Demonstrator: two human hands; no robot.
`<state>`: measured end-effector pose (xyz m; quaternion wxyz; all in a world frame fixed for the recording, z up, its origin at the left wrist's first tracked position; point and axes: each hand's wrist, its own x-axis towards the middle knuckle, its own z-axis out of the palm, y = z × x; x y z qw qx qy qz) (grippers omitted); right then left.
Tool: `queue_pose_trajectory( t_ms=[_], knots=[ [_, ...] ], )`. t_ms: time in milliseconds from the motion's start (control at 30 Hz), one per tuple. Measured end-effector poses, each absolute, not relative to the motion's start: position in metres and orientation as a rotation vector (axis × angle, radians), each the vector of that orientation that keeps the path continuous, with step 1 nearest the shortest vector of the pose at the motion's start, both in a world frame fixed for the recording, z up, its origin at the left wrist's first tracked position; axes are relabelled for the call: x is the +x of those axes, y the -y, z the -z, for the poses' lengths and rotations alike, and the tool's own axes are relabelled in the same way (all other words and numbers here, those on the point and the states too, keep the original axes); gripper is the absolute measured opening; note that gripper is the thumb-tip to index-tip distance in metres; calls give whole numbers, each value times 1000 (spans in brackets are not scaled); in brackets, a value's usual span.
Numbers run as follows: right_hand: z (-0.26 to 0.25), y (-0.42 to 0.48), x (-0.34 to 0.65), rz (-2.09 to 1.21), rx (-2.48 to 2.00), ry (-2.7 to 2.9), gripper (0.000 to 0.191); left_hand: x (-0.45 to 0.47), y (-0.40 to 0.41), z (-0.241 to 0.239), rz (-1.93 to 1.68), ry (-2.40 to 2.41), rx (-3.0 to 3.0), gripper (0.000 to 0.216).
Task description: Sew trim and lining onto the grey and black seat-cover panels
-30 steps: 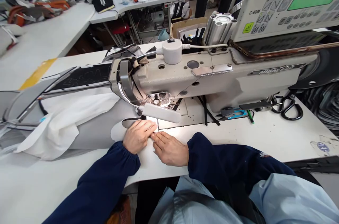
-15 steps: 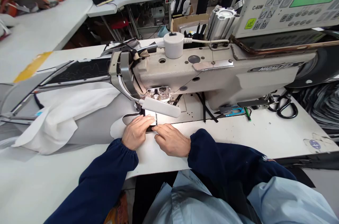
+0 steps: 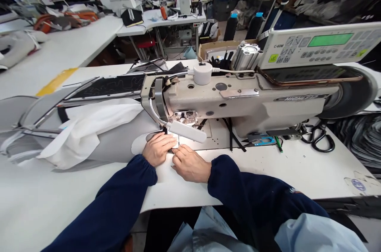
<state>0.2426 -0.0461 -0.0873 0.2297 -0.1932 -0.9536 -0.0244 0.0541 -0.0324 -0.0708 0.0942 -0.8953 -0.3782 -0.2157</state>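
Fingers of left hand (image 3: 157, 150) laid flat, close together, on small white piece (image 3: 176, 142); fingers of right hand (image 3: 191, 164) bent at its near edge. Undersides hidden: cannot tell whether either pinches. Piece lies at front of sewing machine (image 3: 253, 103), just beside lamp (image 3: 188, 131), above bench (image 3: 300, 160). Probably light, thin, flexible; best held flat near margin, fingertips clear of needle area. Adjoining grey fabric (image 3: 123, 144): likely soft, bulky, prone to drag; broad palm support advisable.
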Motion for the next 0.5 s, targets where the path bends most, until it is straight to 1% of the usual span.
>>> queue_pose_trajectory(
  t_ms=[133, 500],
  knots=[
    [89, 39, 241, 95, -560, 2621, 30, 52, 20, 71, 626, 1146, -2659, 37],
    [91, 38, 242, -10, -682, 2658, 24, 51, 13, 75, 633, 1219, -2653, 37]
  ],
)
